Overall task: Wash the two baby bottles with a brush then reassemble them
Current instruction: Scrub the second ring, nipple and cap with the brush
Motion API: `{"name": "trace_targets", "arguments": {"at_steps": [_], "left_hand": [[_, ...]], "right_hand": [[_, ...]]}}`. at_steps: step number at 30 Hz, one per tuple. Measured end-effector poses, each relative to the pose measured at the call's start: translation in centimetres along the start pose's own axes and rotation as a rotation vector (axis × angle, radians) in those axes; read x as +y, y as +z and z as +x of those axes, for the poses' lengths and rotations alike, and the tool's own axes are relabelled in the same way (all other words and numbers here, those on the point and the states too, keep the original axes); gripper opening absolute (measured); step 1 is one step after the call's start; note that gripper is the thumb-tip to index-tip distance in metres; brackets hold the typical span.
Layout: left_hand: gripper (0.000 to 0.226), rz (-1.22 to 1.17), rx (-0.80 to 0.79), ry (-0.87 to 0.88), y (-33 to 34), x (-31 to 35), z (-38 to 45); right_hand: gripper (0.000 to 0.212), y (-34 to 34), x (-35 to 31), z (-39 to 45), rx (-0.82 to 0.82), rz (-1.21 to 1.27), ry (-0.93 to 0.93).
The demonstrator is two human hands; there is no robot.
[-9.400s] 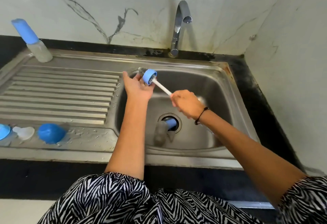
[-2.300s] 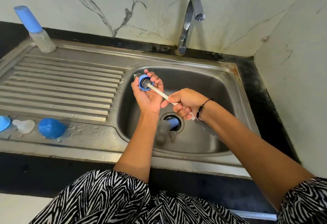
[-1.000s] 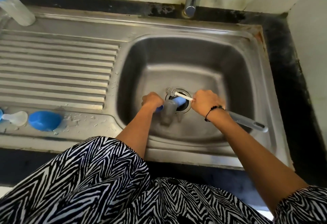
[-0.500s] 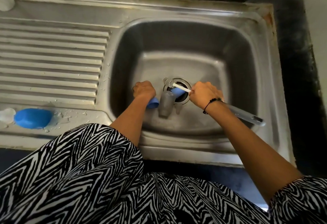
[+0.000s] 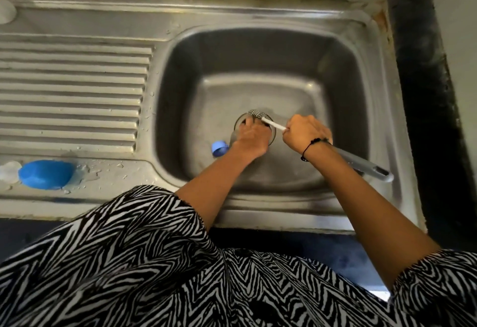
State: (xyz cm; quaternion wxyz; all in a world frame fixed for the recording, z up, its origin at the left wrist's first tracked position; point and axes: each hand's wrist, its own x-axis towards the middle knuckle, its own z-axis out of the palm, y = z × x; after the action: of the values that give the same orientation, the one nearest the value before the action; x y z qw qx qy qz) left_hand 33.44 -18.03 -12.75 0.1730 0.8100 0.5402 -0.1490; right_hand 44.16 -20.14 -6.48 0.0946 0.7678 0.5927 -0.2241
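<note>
- Right hand (image 5: pixel 305 131) grips the brush (image 5: pixel 273 124) over the sink (image 5: pixel 361 73) drain.
- Left hand (image 5: pixel 251 136) reaches down at the drain; its grasp cannot be told.
- A blue ring (image 5: pixel 219 148) lies just left of it.

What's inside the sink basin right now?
In the sink basin: a blue collar ring lying loose, the left hand over the drain, and the brush held by the right hand. Whatever the left hand grasps is hidden beneath it.

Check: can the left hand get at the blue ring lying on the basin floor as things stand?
Probably yes. The blue ring lies bare on the sink floor beside the left hand, nothing over it. That hand is at the drain, though; what it holds is hidden.
</note>
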Motion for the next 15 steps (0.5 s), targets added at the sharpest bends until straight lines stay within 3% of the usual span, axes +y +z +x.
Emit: {"name": "trace_targets", "arguments": {"at_steps": [4,7,11,15], "left_hand": [[0.043,0.251,0.054,0.104,1.2,0.3,0.3],[0.044,0.33,0.008,0.097,1.7,0.5,0.6],[0.038,0.361,-0.084,0.05,2.2,0.8,0.7],[0.034,0.268,-0.076,0.021,2.2,0.8,0.6]], "right_hand": [[0.028,0.0,0.8,-0.1,-0.002,0.001,0.035],[0.027,0.0,1.2,0.0,-0.006,-0.003,0.059],[0.028,0.3,1.1,0.1,-0.007,-0.003,0.066],[0.028,0.4,1.2,0.0,-0.016,0.0,0.063]]}}
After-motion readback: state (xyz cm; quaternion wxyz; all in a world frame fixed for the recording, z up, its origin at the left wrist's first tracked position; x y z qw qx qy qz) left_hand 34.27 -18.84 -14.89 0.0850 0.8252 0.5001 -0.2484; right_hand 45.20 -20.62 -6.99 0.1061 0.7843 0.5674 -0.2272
